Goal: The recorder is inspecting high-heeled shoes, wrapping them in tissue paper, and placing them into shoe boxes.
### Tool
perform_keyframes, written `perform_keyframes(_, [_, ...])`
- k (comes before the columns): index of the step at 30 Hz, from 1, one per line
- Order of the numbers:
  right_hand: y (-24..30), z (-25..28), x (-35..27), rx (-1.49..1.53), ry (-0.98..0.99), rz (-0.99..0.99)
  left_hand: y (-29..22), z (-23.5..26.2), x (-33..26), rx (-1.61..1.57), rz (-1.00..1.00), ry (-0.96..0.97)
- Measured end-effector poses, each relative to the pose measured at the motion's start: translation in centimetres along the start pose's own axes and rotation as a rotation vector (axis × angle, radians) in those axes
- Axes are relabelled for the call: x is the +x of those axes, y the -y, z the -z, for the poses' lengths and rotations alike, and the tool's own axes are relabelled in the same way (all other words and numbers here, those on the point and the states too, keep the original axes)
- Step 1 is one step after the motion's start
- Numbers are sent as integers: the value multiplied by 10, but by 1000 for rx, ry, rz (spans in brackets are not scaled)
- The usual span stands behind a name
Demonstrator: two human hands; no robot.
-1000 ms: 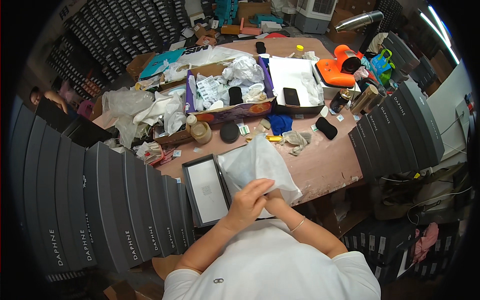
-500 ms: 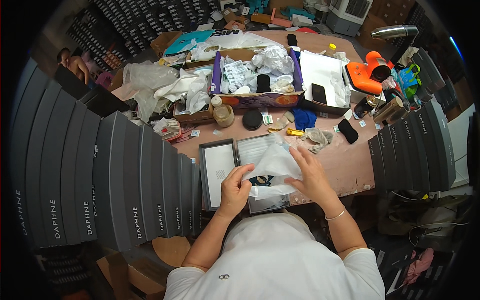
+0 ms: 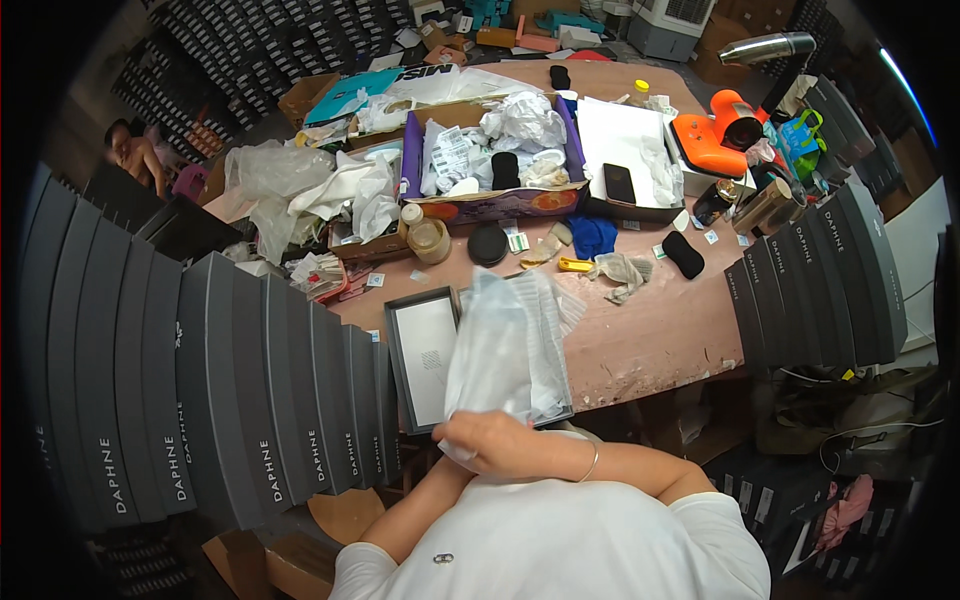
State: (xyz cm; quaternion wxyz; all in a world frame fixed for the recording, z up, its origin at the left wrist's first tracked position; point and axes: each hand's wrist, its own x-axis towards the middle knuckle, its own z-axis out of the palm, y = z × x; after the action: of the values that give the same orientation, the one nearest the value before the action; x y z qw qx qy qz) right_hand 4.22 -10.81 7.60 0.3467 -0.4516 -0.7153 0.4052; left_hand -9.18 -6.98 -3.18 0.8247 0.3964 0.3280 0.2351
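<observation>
Wrap (image 3: 487, 350) is over your box's (image 3: 412, 350) right half. Dark cartons (image 3: 222, 390) rise left of the box, a purple crate (image 3: 497, 206) behind it, pink table (image 3: 655, 340) right of it. The wrap looks white, thin, creased. Your left hand (image 3: 460, 470) is mostly hidden, grip unclear; your right hand's (image 3: 497, 443) fingers curl round the wrap's near end.
</observation>
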Motion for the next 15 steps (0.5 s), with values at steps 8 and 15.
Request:
perform_keyframes(8, [-68,50,-82,1394,17,-280,-100,50,-4,602,-118,-129])
perform_keyframes(15, [-87,22,-79,480,-306,-494,-39,22,111,16,-307,-361])
